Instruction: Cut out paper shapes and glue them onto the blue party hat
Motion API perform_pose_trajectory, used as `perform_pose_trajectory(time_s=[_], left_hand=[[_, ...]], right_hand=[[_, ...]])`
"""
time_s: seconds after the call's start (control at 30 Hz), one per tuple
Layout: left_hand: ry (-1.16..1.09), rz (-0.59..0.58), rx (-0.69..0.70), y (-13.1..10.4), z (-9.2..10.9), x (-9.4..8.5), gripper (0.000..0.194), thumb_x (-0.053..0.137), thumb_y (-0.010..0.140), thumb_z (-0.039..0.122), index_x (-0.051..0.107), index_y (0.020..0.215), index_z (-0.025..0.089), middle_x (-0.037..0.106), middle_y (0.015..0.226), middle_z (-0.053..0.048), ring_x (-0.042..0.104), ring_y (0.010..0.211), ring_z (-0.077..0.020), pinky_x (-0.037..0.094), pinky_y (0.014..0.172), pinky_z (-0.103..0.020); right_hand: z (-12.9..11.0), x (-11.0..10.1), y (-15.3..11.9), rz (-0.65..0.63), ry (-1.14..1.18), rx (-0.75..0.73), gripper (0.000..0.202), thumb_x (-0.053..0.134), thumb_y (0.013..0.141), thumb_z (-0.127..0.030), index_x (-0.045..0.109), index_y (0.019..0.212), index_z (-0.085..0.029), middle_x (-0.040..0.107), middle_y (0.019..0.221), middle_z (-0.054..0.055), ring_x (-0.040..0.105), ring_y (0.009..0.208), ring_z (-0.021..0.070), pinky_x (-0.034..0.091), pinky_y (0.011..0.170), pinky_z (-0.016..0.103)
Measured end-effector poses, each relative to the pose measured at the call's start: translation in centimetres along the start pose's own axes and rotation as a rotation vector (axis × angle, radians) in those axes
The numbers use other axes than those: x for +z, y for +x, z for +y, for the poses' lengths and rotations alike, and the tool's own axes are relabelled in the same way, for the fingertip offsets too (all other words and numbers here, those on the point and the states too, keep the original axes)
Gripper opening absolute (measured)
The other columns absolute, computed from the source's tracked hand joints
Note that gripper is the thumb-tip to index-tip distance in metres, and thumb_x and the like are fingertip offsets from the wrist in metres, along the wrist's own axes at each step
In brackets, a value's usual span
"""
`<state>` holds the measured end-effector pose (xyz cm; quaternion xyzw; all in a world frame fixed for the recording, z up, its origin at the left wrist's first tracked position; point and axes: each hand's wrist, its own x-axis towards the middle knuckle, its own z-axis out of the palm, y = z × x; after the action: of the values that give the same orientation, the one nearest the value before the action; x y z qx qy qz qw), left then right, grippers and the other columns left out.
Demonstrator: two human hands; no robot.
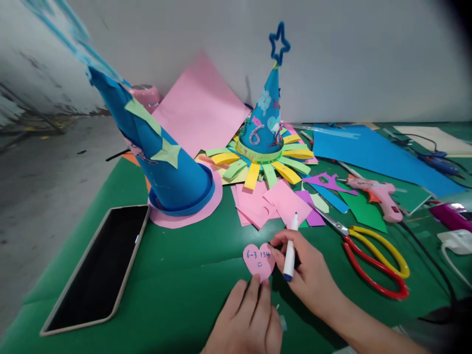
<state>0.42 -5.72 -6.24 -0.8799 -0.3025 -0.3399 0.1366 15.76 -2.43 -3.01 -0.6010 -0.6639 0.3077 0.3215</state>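
Observation:
A pink paper heart (259, 261) lies on the green table top, with "6-3 134" and a small mark written on it in blue. The extended fingers of my left hand (252, 312) rest on its lower point; the thumb is hidden. Between the fingers of my right hand (304, 268) is a white marker (290, 253), its bare dark tip pointing away from me and its blue end towards me. The fingertips of that hand touch the heart's upper right edge.
Left stand a phone (99, 265) and a tall blue cone hat (173, 182). A decorated cone hat (263, 115) sits behind pink paper pieces (254, 204). To the right are scissors (372, 260), a pink glue gun (376, 191) with its cable, and blue sheets (376, 152).

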Motion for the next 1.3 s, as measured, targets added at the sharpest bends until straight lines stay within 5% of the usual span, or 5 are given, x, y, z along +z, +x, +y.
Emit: perform_pose_trajectory(time_s=[0.37,0.63,0.9,1.03,1.3], left_hand=[[-0.004,-0.051,-0.017,0.1,0.0,-0.5,0.013,0.046,0.074,0.014,0.058,0.069,0.016,0.068,0.076,-0.005,0.061,0.08,-0.0228,0.037,0.079,-0.037],[-0.002,-0.13,-0.008,0.6,-0.4,-1.4,0.012,0.048,0.075,0.021,0.059,0.073,0.017,0.066,0.086,-0.006,0.058,0.084,-0.0214,0.036,0.08,-0.036],[-0.251,-0.146,-0.366,0.8,-3.1,-5.2,0.023,0.035,0.082,0.02,0.058,0.081,0.017,0.061,0.073,-0.005,0.054,0.067,-0.0169,0.043,0.063,-0.031],[-0.205,-0.239,-0.462,1.0,-3.6,-6.5,0.023,0.035,0.083,0.018,0.058,0.088,0.015,0.059,0.069,-0.005,0.054,0.062,-0.0164,0.044,0.057,-0.029],[-0.211,-0.474,-0.385,4.7,-2.8,-2.2,0.015,0.046,0.078,0.016,0.059,0.085,0.017,0.061,0.071,-0.003,0.055,0.064,-0.019,0.044,0.058,-0.032]], right_hand=[[-0.4,0.4,0.3,0.014,-0.092,-0.044,0.022,0.047,0.08,-0.023,0.044,0.101,-0.02,0.058,0.082,0.003,0.057,0.078,0.0191,0.045,0.067,0.031],[-0.4,0.4,-0.1,0.029,0.248,0.029,0.026,0.051,0.079,-0.026,0.04,0.103,-0.022,0.052,0.079,0.0,0.055,0.068,0.0133,0.048,0.065,0.027],[0.3,0.4,-0.1,0.069,0.375,-0.001,0.026,0.052,0.079,-0.03,0.041,0.103,-0.022,0.049,0.079,0.0,0.052,0.063,0.0125,0.047,0.058,0.025],[0.5,0.0,0.1,0.119,0.408,-0.01,0.025,0.054,0.078,-0.029,0.043,0.1,-0.023,0.049,0.077,0.0,0.052,0.065,0.0134,0.048,0.059,0.026],[-0.1,-2.9,1.3,0.478,0.457,-0.093,0.026,0.061,0.072,-0.021,0.048,0.095,-0.024,0.049,0.074,-0.002,0.051,0.068,0.0128,0.048,0.062,0.026]])
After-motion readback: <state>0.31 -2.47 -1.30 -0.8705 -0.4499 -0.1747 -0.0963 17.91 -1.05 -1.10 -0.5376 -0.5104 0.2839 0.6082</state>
